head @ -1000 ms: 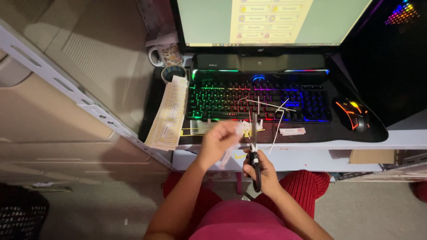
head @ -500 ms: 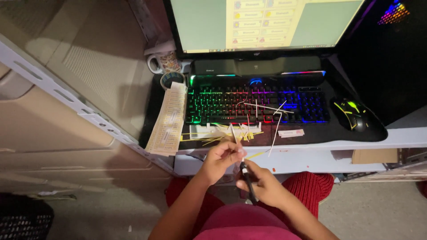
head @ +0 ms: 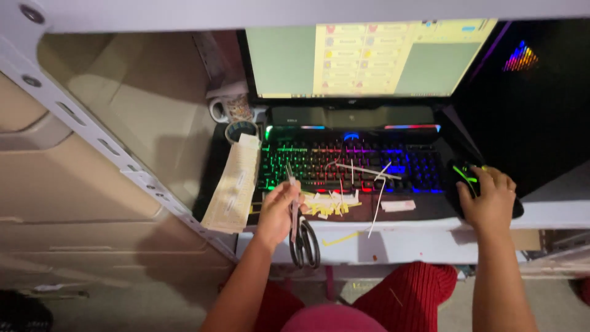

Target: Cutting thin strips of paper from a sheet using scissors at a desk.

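Currently the left hand (head: 278, 212) is clamped around a pair of scissors (head: 302, 230), gripped by the blades, with the black loop handles hanging down over the front edge of the desk (head: 393, 243) and the closed tips pointing up toward the keyboard (head: 353, 161). So the scissors are being held, not worked. The right hand (head: 490, 200) lies flat over the mouse (head: 465, 178) at the right end of the desk, fingers curled on top of it; it looks like it is resting on it rather than squeezing.

Cut scraps: a small heap of yellow and white paper bits (head: 329, 205) just beside the scissors near the front edge, a few long thin white strips (head: 367, 171) lying across the lit keys, one yellow sliver (head: 341, 237) on the front lip. A long printed paper slip (head: 233, 184) lies at the left edge, a tape roll (head: 240, 129) and mug (head: 226, 108) in the back left corner. Monitor (head: 369, 55) is showing a sheet of yellow rows.

My read: cutting is paused, and the step in hand is checking or scrolling on screen. Any further cutting would call for regripping the scissors by the handles and picking up a strip with the free hand.
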